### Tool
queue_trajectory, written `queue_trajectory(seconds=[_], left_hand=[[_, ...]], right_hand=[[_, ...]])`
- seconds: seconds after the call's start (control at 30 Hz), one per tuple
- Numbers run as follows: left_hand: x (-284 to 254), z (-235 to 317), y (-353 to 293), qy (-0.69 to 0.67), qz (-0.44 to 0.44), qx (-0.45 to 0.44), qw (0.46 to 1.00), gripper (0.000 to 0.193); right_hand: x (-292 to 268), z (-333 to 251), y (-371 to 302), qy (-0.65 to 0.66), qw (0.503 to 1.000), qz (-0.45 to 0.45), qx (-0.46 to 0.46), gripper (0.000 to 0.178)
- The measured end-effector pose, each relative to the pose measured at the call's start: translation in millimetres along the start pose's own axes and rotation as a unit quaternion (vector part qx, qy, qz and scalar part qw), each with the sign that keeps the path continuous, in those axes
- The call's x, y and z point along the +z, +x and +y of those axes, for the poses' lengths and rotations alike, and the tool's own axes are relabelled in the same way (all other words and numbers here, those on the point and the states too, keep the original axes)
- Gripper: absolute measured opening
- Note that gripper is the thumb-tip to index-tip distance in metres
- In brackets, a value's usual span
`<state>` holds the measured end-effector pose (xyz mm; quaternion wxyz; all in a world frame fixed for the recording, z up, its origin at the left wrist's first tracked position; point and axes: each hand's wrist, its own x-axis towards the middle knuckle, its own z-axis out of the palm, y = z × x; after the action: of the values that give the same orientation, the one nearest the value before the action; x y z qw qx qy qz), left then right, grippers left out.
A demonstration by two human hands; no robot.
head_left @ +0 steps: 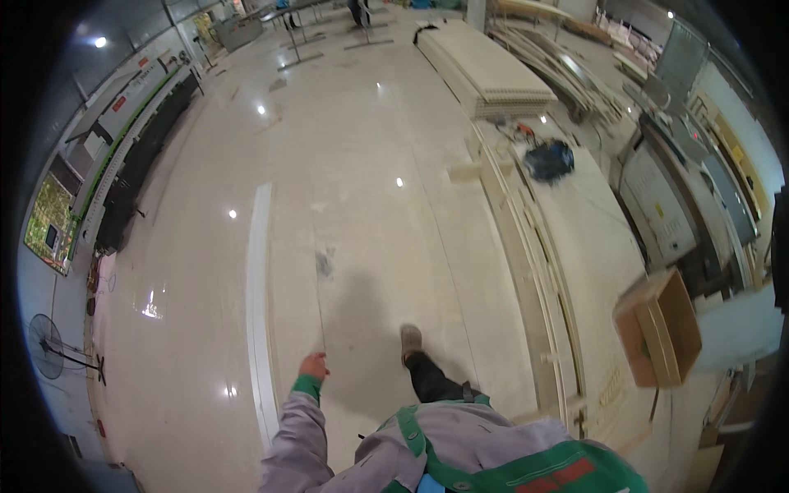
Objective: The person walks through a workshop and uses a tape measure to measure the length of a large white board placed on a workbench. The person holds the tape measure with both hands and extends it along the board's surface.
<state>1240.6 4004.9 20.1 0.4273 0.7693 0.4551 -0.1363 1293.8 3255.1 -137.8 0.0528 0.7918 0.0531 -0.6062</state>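
My left hand (313, 366) hangs at my side over the pale, glossy floor, below a grey sleeve with a green cuff. Nothing shows in it; its fingers are loosely bent, with one tip standing apart. Closest to it is a long white strip (259, 287), which lies on the floor to its left. My right hand is out of the picture. Ahead of my grey and green jacket (468, 440), one leg in black trousers steps forward in a brownish shoe (411, 338).
Long pale boards (526, 271) run along my right, with a dark bundle (549, 160) on them. A cardboard box (657, 329) stands at the right. Farther off is a board stack (485, 70). On the left are a long machine (131, 140) and a fan (47, 345).
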Motion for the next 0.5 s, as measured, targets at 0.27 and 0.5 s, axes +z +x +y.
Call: queue_trajectory(seconds=[0.27, 0.5], left_hand=[[-43, 48, 140, 0.465, -0.172, 0.127, 0.859, 0.030], [-139, 117, 297, 0.310, -0.221, -0.029, 0.924, 0.041]], right_hand=[[-585, -430, 55, 0.104, 0.909, 0.337, -0.223, 0.063], [-959, -694, 0, 0.156, 0.818, 0.408, -0.374, 0.047]])
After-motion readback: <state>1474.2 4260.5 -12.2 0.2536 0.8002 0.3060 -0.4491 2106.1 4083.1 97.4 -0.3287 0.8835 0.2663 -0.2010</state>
